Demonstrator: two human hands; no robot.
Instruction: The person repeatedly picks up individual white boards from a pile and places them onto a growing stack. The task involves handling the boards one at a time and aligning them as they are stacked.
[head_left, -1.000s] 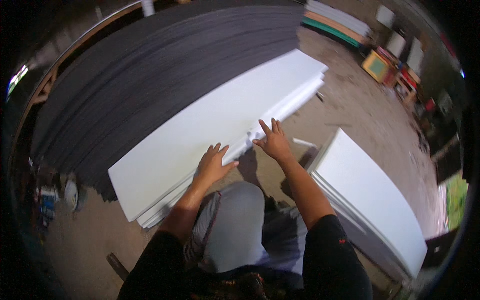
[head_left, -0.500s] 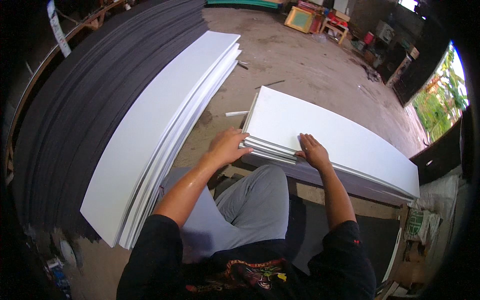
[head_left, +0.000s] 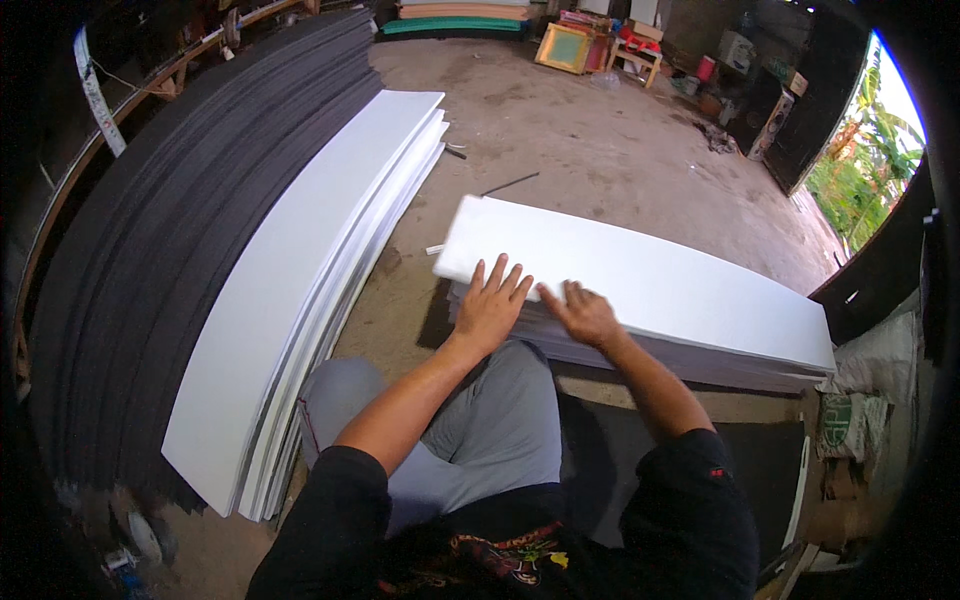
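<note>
A stack of long white foam-like sheets (head_left: 650,265) lies in front of me, stretching off to the right. The left end of its top layer is slightly blurred and juts past the sheets beneath. My left hand (head_left: 490,308) rests on that end near the close edge, fingers spread and pointing away from me. Beside it, my right hand (head_left: 583,314) touches the same near edge, thumb apart from the fingers and nothing grasped. The undersides of both hands are hidden.
At my left stands another pile of white sheets (head_left: 300,260) against a tall stack of dark sheets (head_left: 190,190). A dark sheet (head_left: 650,470) lies by my right side. Thin dark strips (head_left: 510,184) are on the floor. Far off are framed panels (head_left: 565,48) and an open doorway (head_left: 865,160).
My left hand has gone from gripping the sheets' left corner to lying spread on top. My right hand has shifted left along the near edge. The whole view has tilted a little.
</note>
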